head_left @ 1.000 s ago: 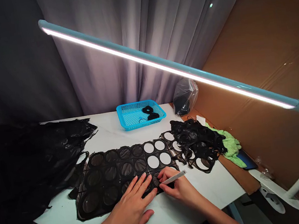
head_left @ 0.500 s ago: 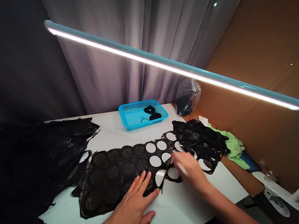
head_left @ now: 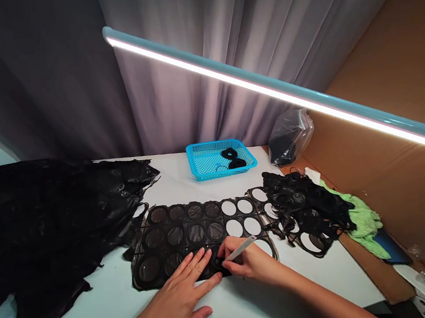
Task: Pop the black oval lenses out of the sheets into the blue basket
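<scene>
On the white table lies a thin black sheet [head_left: 196, 232] with rows of round rings. Dark film fills the rings at the left; several at the right are cut through and show white. My left hand [head_left: 192, 289] rests flat on the sheet's front edge with its fingers spread. Just right of it, my right hand [head_left: 245, 261] pinches a slim, flat, light-grey tool [head_left: 241, 248], tilted, its lower end down at a ring in the front row. That tip is hidden by my fingers, so its exact kind cannot be told.
Crumpled black sheets [head_left: 55, 216] cover the left side. At the back stands a blue basket [head_left: 203, 176] with black ring pieces [head_left: 236, 162]. Black scraps [head_left: 308, 204], a green cloth [head_left: 365, 219] and a clear bag [head_left: 291, 135] lie right. A lit lamp bar [head_left: 266, 89] crosses above.
My right hand has moved left, from the pulled-up film at the sheet's right side to a ring beside my left hand. The film strip there has come away. The view has shifted right.
</scene>
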{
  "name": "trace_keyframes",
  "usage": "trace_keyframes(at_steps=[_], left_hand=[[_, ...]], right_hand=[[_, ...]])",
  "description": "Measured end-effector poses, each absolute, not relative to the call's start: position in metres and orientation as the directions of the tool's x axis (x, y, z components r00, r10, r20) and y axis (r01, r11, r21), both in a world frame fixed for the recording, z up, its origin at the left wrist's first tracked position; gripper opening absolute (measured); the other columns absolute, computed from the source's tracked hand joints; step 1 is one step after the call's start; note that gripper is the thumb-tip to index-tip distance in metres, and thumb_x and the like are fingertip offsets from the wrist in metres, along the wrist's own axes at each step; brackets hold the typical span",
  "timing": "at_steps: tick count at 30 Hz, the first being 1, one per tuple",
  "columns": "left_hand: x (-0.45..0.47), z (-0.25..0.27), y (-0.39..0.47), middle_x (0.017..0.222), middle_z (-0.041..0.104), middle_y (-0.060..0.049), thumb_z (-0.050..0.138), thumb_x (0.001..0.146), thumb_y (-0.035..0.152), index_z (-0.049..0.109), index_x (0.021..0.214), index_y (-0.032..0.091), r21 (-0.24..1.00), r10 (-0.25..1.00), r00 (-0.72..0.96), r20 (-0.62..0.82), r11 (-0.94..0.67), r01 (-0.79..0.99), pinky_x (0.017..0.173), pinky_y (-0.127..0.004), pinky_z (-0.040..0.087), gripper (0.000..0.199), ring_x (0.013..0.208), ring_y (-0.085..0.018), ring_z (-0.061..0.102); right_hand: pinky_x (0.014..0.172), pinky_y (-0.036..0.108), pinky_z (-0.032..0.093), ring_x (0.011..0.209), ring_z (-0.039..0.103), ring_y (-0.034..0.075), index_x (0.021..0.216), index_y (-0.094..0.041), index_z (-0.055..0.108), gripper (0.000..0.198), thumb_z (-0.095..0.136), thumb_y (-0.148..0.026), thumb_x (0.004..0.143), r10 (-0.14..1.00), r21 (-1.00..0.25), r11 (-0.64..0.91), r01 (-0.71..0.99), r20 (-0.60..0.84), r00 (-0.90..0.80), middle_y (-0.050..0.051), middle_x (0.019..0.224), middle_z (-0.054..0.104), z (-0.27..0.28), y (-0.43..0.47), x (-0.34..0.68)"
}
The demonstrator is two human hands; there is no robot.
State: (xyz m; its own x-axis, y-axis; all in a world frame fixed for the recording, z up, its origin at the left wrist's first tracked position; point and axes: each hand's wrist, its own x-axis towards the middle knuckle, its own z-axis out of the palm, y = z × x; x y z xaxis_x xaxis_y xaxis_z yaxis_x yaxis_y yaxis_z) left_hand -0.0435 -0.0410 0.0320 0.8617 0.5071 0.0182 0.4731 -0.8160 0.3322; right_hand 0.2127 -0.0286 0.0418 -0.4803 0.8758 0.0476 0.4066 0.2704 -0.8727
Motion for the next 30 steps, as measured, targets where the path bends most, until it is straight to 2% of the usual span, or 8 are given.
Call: trace_keyframes(at_steps=[5, 11, 24, 28, 30], left_hand=[[-0.041, 0.033, -0.042, 0.162, 0.006, -0.003, 0.064, 0.088, 0.025, 0.025, 0.152, 0.038, 0.338, 0.513, 0.857, 0.043, -0.815, 0.471, 0.113, -0.052, 0.028, 0.076, 0.143, -0.033, 0.024], [-0.042, 0.033, -0.045, 0.162, 0.005, -0.006, 0.063, 0.090, 0.027, 0.022, 0.153, 0.032, 0.315, 0.530, 0.847, 0.027, -0.809, 0.496, 0.113, -0.052, 0.028, 0.076, 0.144, -0.033, 0.022], [-0.041, 0.034, -0.041, 0.162, 0.005, -0.004, 0.063, 0.089, 0.026, 0.029, 0.151, 0.035, 0.365, 0.511, 0.859, 0.031, -0.806, 0.466, 0.113, -0.052, 0.027, 0.072, 0.144, -0.033, 0.022], [-0.041, 0.031, -0.042, 0.162, 0.001, -0.003, 0.064, 0.087, 0.024, 0.028, 0.151, 0.036, 0.366, 0.524, 0.851, 0.039, -0.800, 0.476, 0.113, -0.052, 0.027, 0.075, 0.144, -0.034, 0.022], [-0.041, 0.030, -0.043, 0.162, -0.001, -0.003, 0.064, 0.087, 0.023, 0.026, 0.151, 0.037, 0.376, 0.539, 0.840, 0.055, -0.791, 0.483, 0.113, -0.052, 0.027, 0.076, 0.144, -0.034, 0.021]], right_hand=[[0.072, 0.025, 0.044, 0.083, 0.055, 0.015, 0.078, -0.020, 0.056, 0.011, 0.061, -0.011, 0.082, 0.864, -0.866, 0.303, 0.398, 0.074, -0.498, 0.002, 0.095, 0.061, 0.044, -0.029, 0.214], [0.070, 0.025, 0.045, 0.084, 0.055, 0.016, 0.079, -0.021, 0.056, 0.011, 0.061, -0.012, 0.083, 0.860, -0.856, 0.319, 0.407, 0.081, -0.504, 0.002, 0.094, 0.059, 0.042, -0.029, 0.212], [0.074, 0.026, 0.046, 0.088, 0.055, 0.016, 0.075, -0.020, 0.053, 0.015, 0.062, -0.013, 0.084, 0.844, -0.833, 0.362, 0.418, 0.102, -0.526, 0.002, 0.098, 0.059, 0.040, -0.027, 0.214], [0.073, 0.027, 0.048, 0.086, 0.057, 0.017, 0.077, -0.020, 0.053, 0.014, 0.062, -0.012, 0.084, 0.834, -0.775, 0.424, 0.468, 0.133, -0.535, 0.004, 0.098, 0.061, 0.036, -0.032, 0.209], [0.075, 0.030, 0.049, 0.087, 0.057, 0.019, 0.080, -0.020, 0.054, 0.014, 0.062, -0.010, 0.082, 0.822, -0.676, 0.495, 0.546, 0.160, -0.546, 0.006, 0.099, 0.063, 0.031, -0.041, 0.202]])
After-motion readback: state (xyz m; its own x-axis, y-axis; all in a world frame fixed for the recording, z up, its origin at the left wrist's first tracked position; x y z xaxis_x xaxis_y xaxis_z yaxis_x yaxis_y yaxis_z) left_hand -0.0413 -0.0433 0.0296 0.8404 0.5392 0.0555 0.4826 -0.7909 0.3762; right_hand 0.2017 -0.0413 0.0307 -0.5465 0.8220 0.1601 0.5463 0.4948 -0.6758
